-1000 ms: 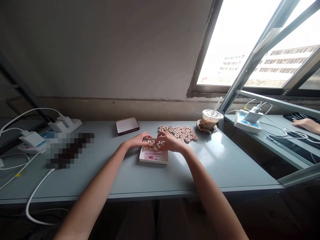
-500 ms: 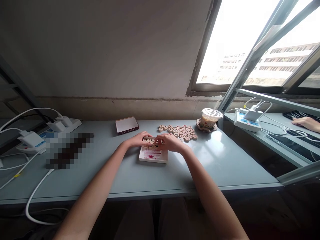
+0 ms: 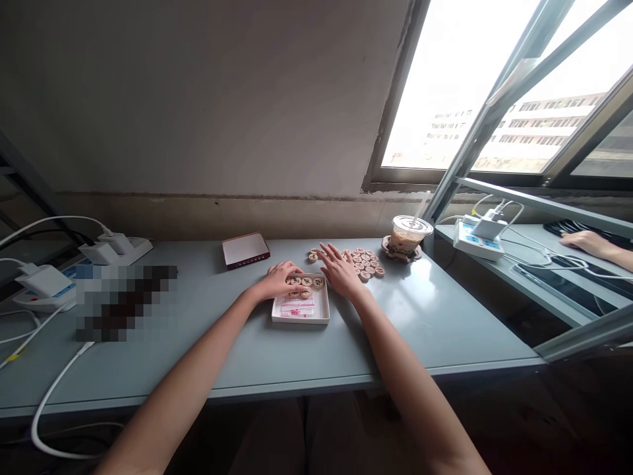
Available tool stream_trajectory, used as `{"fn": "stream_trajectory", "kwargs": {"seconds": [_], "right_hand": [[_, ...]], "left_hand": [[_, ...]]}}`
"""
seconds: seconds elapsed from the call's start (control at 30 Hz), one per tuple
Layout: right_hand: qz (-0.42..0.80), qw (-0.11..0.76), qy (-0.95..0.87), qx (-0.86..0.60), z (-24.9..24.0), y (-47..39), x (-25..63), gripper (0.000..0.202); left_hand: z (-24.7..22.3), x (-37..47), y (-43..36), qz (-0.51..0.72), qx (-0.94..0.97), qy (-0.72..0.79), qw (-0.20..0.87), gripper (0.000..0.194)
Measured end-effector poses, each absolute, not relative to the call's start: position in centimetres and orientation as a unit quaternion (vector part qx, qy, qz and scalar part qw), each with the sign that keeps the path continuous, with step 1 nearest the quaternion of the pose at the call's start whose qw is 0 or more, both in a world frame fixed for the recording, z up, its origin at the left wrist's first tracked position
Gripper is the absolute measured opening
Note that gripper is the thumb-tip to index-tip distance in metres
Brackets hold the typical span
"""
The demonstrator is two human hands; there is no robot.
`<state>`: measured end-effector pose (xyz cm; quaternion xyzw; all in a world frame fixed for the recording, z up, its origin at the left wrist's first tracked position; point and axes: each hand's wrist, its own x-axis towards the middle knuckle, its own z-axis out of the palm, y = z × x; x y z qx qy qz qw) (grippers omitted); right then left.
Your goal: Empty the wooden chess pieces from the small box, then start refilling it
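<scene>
A shallow white box (image 3: 301,318) lies on the desk with a row of round wooden Chinese chess pieces (image 3: 306,282) along its far side. A sheet with red print (image 3: 297,307) lies in its near part. My left hand (image 3: 279,281) rests over the box's far left corner, thumb and fingers apart, the thumb on the pieces. My right hand (image 3: 342,272) is open, fingers spread, just right of the box and partly over a group of loose chess pieces (image 3: 366,262). It hides some of that group; nothing shows in its grasp.
Behind on the left stands an open box lid (image 3: 246,251). A lidded drink cup with a straw (image 3: 410,234) sits in a holder at the back right. Power strips (image 3: 477,239) with cables lie on both sides. Another person's hand (image 3: 586,243) rests on the right-hand desk.
My right hand has left the pieces in the box and moved right and away from me, its fingers spreading over the loose group. My left hand stays at the box. The view has shifted slightly.
</scene>
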<state>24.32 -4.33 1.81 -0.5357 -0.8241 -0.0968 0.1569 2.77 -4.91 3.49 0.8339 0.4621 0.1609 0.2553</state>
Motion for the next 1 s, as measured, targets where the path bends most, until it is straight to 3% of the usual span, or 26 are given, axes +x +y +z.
{"fn": "stream_trajectory", "kwargs": {"seconds": [0.1, 0.37, 0.53, 0.7, 1.0], "right_hand": [[-0.077, 0.135, -0.839, -0.521, 1.2, -4.0, 24.2, 0.041], [-0.043, 0.21, -0.832, -0.512, 3.3, -4.9, 24.3, 0.011], [0.029, 0.27, -0.811, -0.519, 5.7, -5.9, 25.0, 0.017], [0.179, 0.175, -0.869, -0.428, 6.2, -6.6, 24.4, 0.02], [0.136, 0.129, -0.862, -0.47, 5.6, -7.1, 23.3, 0.016]], "left_hand": [[3.6, 2.7, -4.9, 0.16, 0.83, 0.457, 0.275, 0.048], [3.0, 1.7, -4.0, 0.181, 0.829, 0.43, 0.308, 0.052], [2.9, 1.1, -3.7, 0.185, 0.824, 0.438, 0.308, 0.053], [3.1, 0.8, -3.6, 0.186, 0.818, 0.452, 0.303, 0.057], [2.9, 0.9, -3.5, 0.188, 0.823, 0.447, 0.295, 0.056]]}}
